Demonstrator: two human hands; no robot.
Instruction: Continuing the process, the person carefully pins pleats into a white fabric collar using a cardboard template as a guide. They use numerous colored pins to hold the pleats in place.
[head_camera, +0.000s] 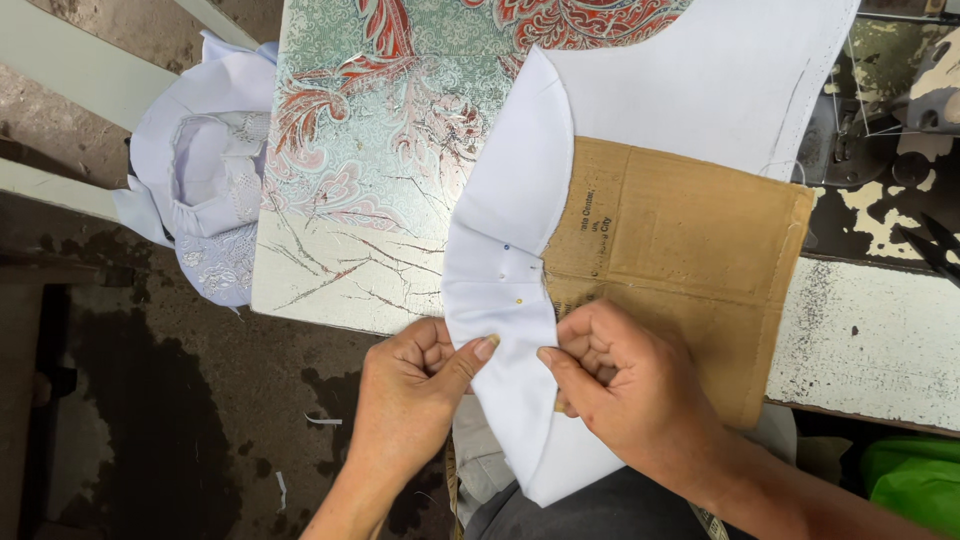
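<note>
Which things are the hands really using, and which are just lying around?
In use:
- white curved fabric strip, pinched by the left hand and right hand
- pins stuck in the strip
- brown cardboard beneath it

Lying about:
- patterned table cover
- white lacy garment off the table's edge
- black scissors
- green bag

On the worktop (870, 340): a patterned cloth (370, 150) to the left, a cardboard sheet (690, 260) to the right, overhanging the near edge. Across both, a curved fabric strip (505, 250), running from the far middle down past the near edge (pins (512, 272) stuck midway along it). Left hand (415, 385) pinching the strip's left edge, right hand (620, 385) its right edge. Bundled garment (205, 170) left of the cloth. Scissors (935, 250) at far right.
</note>
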